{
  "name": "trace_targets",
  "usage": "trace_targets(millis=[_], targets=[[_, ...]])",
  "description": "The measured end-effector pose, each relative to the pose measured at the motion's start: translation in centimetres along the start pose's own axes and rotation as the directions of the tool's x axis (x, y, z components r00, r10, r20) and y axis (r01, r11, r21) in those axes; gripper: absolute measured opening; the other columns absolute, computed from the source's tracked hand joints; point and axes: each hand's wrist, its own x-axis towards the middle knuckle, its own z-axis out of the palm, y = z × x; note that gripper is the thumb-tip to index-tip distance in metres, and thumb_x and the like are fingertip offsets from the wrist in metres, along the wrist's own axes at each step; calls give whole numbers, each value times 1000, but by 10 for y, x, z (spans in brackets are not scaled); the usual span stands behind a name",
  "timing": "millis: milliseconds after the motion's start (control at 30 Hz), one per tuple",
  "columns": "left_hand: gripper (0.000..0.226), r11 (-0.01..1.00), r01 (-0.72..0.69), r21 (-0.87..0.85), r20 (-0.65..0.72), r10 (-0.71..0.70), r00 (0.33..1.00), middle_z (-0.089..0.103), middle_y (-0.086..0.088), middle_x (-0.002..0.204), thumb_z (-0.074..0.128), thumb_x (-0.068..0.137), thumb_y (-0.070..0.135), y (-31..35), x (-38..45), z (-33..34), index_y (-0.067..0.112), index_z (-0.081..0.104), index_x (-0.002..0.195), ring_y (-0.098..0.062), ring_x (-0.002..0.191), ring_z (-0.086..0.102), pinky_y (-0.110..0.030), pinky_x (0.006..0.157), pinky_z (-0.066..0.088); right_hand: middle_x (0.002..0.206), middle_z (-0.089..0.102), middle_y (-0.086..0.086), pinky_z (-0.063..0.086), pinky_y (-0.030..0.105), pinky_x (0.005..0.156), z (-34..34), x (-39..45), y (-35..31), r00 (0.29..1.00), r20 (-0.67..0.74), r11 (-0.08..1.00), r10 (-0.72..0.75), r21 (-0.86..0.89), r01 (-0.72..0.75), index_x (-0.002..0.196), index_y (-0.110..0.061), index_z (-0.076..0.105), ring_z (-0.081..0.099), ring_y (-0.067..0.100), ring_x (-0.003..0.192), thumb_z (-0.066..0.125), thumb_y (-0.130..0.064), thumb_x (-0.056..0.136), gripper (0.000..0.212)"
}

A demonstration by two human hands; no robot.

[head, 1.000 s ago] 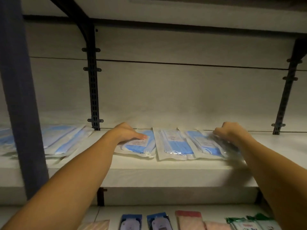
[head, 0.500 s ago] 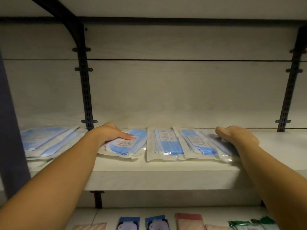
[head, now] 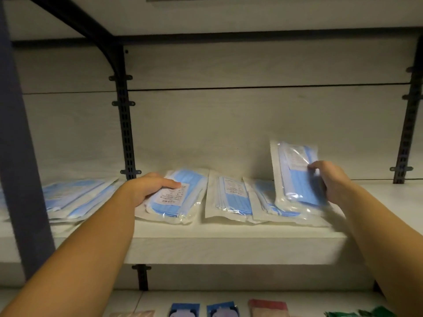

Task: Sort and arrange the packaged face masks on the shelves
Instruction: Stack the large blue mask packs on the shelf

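Several clear packs of blue face masks lie on a white shelf [head: 229, 248]. My left hand [head: 146, 188] grips the left edge of one flat pack [head: 180, 200], thumb on top of its label. My right hand [head: 329, 179] holds another pack [head: 295, 175] lifted upright on its lower edge, fingers curled round its right side. Two more packs [head: 229, 197] lie flat and overlapping between my hands. A stack of packs [head: 77, 197] sits at the shelf's left, partly behind a dark post.
A dark upright post [head: 20, 156] stands close at the left. Black slotted brackets [head: 126, 133] run up the back wall, another bracket [head: 409, 124] at the right. On the lower shelf lie blue [head: 185, 311], pink [head: 267, 308] and green [head: 375, 313] packages.
My right hand has raised its pack from flat on the shelf to upright. My left hand has stayed on its pack.
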Motion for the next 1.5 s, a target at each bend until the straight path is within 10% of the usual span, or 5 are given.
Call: trace_targets(millis=[233, 633, 800, 1033, 1500], targets=[[93, 982, -9, -189, -57, -1, 998, 78, -15, 97, 95, 65, 28, -9, 8, -11, 3, 47, 140, -30, 82, 77, -37, 62, 60, 89, 66, 16, 49, 35, 71, 4, 5, 1, 970, 242, 1000, -16, 4, 16, 109, -2, 63, 64, 32, 78, 80, -35, 81, 45], [106, 979, 8, -206, 130, 19, 991, 75, -20, 106, 106, 22, 30, 4, -20, -7, 11, 66, 119, -38, 96, 74, -49, 80, 61, 96, 76, 20, 59, 35, 59, 6, -8, 0, 877, 477, 989, -61, -87, 117, 123, -5, 59, 75, 31, 76, 84, -10, 76, 53], [56, 982, 15, -186, 95, 2, 996, 77, -19, 95, 88, 61, 9, 9, -33, -2, 11, 66, 113, -32, 79, 76, -43, 61, 63, 93, 76, 21, 59, 35, 60, 8, -16, -3, 862, 506, 984, -43, -129, 125, 114, 2, 64, 74, 32, 74, 84, -13, 77, 44], [52, 924, -105, -367, -80, 81, 993, 76, -17, 103, 86, 65, 4, 4, -67, -4, 10, 70, 113, -36, 97, 74, -58, 89, 57, 95, 76, 15, 60, 34, 57, 25, -35, -9, 822, 556, 988, -122, 143, 50, 114, -4, 60, 76, 27, 75, 74, -6, 86, 32], [42, 808, -388, -444, -257, 300, 919, 77, -15, 104, 80, 78, -1, 38, -186, -64, 5, 65, 117, -32, 95, 75, -44, 70, 62, 122, 68, 10, 63, 46, 76, 107, -145, -68, 676, 667, 906, -314, 423, 4, 125, -15, 60, 65, 31, 113, 70, -2, 68, 59]])
